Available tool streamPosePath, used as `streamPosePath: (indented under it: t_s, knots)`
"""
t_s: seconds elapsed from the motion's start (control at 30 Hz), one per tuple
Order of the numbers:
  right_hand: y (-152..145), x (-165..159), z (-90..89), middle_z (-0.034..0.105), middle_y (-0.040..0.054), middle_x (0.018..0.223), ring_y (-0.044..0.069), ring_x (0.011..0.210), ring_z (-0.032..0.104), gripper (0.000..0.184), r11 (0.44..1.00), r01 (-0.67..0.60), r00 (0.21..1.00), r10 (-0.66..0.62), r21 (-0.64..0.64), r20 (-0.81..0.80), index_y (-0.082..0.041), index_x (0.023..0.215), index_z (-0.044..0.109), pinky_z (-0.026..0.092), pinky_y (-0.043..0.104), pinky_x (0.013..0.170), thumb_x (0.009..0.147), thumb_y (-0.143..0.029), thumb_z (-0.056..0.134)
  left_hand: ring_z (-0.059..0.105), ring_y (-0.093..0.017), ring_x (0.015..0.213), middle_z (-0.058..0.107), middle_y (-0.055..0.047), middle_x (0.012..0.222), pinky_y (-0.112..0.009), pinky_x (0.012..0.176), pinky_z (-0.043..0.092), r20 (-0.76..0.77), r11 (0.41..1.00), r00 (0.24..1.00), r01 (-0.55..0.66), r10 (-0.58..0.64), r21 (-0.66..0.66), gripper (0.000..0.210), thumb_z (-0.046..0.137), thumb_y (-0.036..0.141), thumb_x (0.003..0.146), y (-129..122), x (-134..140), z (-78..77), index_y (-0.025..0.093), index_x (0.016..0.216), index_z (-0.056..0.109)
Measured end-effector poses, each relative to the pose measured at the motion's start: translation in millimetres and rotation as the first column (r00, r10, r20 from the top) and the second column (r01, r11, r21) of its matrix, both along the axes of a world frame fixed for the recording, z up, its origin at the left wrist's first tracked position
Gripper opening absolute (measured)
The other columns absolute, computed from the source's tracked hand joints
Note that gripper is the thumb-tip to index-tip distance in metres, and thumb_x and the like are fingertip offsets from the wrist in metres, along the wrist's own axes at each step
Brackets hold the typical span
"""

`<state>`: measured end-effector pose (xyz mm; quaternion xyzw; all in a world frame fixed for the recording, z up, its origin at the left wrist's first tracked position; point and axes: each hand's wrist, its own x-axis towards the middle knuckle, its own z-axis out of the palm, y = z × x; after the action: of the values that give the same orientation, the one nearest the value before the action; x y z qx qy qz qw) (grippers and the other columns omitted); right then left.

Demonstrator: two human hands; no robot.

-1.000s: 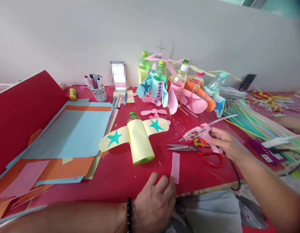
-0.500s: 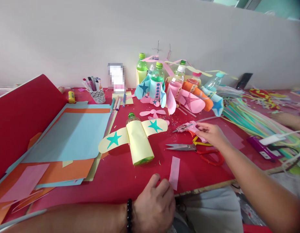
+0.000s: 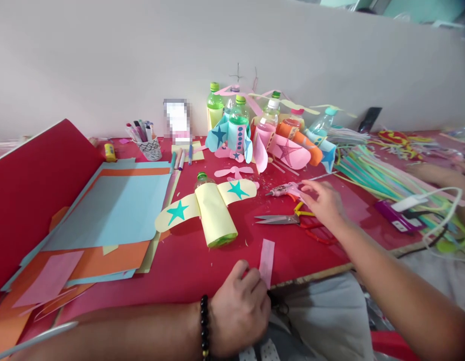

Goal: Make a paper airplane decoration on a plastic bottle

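Observation:
My left hand (image 3: 240,308), with a black bead bracelet at the wrist, rests at the table's front edge with its fingers curled in; I see nothing in it. Beside its knuckles lies a pink paper strip (image 3: 267,261). My right hand (image 3: 324,203) is at the back end of a pink glue gun (image 3: 283,189), fingers and thumb apart. Partly under that hand are scissors (image 3: 279,219) with yellow and red handles. In the middle lies a green-capped bottle (image 3: 216,215) wrapped in pale yellow paper, with two paper wings (image 3: 238,189) bearing green stars.
Several paper-winged bottles (image 3: 240,120) stand along the wall. Paper sheets (image 3: 115,210) cover the left side, near a pen cup (image 3: 150,149) and a phone (image 3: 177,120). On the right are coloured strips (image 3: 375,175), a purple power strip (image 3: 398,216) and another person's arm (image 3: 435,178).
The view shifts slightly. My right hand comes a little further over the glue gun and scissors handles, and its fingers look looser. The winged bottle and my left hand stay where they were.

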<state>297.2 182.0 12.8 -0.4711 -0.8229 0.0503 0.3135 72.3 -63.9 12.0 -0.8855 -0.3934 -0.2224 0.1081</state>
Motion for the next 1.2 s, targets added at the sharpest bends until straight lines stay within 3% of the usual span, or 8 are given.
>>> streamPosePath:
  t_s: [0.07,0.17,0.27,0.37,0.67,0.87,1.2]
  knots:
    - [-27.0,-4.7,7.6,0.07,0.0084,0.092,0.025,0.09,0.062,0.02,0.993,-0.091,0.996,0.091,0.08,0.001,-0.019,0.102,0.069,0.051,0.041,0.082,0.084,-0.025,0.062,0.046,-0.018,0.068,0.051,-0.005,0.067,-0.038,0.067,0.032,-0.019,1.0,1.0,0.01,-0.01,-0.009,0.02,0.053,0.015,0.087,-0.6,-0.9,0.1,0.013,0.067,0.056]
    - [-78.1,-11.3,14.9,0.069,0.0068,0.091,0.022,0.09,0.061,0.011,0.946,-0.323,0.946,0.323,0.032,0.014,-0.02,0.092,0.069,0.048,0.04,0.089,0.085,-0.018,0.061,0.046,-0.019,0.069,0.053,-0.006,0.069,-0.039,0.068,0.033,-0.04,1.0,0.999,0.018,-0.019,-0.015,0.019,0.053,0.015,0.086,-2.0,-1.9,0.3,0.013,0.068,0.056]
    - [-121.1,-15.1,12.5,0.066,0.0077,0.095,0.022,0.093,0.057,0.016,0.898,-0.431,0.9,0.434,-0.092,0.025,-0.02,0.099,0.069,0.048,0.038,0.086,0.085,-0.016,0.061,0.046,-0.019,0.067,0.052,-0.005,0.067,-0.039,0.069,0.033,-0.037,1.0,0.999,0.018,-0.018,-0.007,0.02,0.053,0.013,0.086,-3.4,-2.1,1.2,0.013,0.066,0.055]
    - [-143.7,-15.6,4.2,0.063,0.0099,0.106,0.024,0.101,0.053,0.026,0.87,-0.46,0.882,0.471,-0.175,0.021,-0.018,0.11,0.067,0.046,0.039,0.089,0.085,-0.021,0.063,0.046,-0.019,0.066,0.051,-0.004,0.064,-0.039,0.069,0.034,-0.039,1.0,0.999,0.007,-0.007,0.002,0.019,0.052,0.012,0.085,-3.9,-1.4,2.5,0.014,0.066,0.055]
    - [-156.4,-16.9,-4.9,0.056,0.0136,0.119,0.028,0.109,0.045,0.047,0.86,-0.45,0.877,0.476,-0.242,0.06,-0.015,0.126,0.06,0.04,0.044,0.096,0.087,-0.039,0.061,0.044,-0.017,0.062,0.056,-0.002,0.068,-0.035,0.066,0.032,0.013,0.997,1.0,-0.027,0.028,-0.078,0.015,0.046,0.011,0.091,-10.7,-1.5,9.7,0.016,0.078,0.052]
    - [-163.1,-17.4,-1.7,0.051,0.0137,0.127,0.031,0.113,0.042,0.068,0.851,-0.431,0.857,0.49,-0.301,0.157,-0.018,0.137,0.052,0.039,0.047,0.095,0.081,-0.053,0.064,0.045,-0.016,0.065,0.058,-0.002,0.07,-0.034,0.069,0.033,0.117,0.99,0.99,-0.067,0.082,-0.12,0.015,0.043,0.009,0.093,-21.3,-3.2,-1.2,0.014,0.083,0.053]
    - [-172.2,-16.4,-12.7,0.058,0.0126,0.118,0.03,0.108,0.047,0.056,0.9,-0.396,0.895,0.422,-0.18,0.143,-0.018,0.128,0.06,0.043,0.047,0.092,0.08,-0.045,0.068,0.049,-0.014,0.068,0.063,-0.001,0.071,-0.034,0.076,0.038,0.306,0.983,0.941,-0.1,0.144,-0.154,0.014,0.051,0.002,0.086,-27.5,-5.2,-21.6,0.016,0.087,0.052]
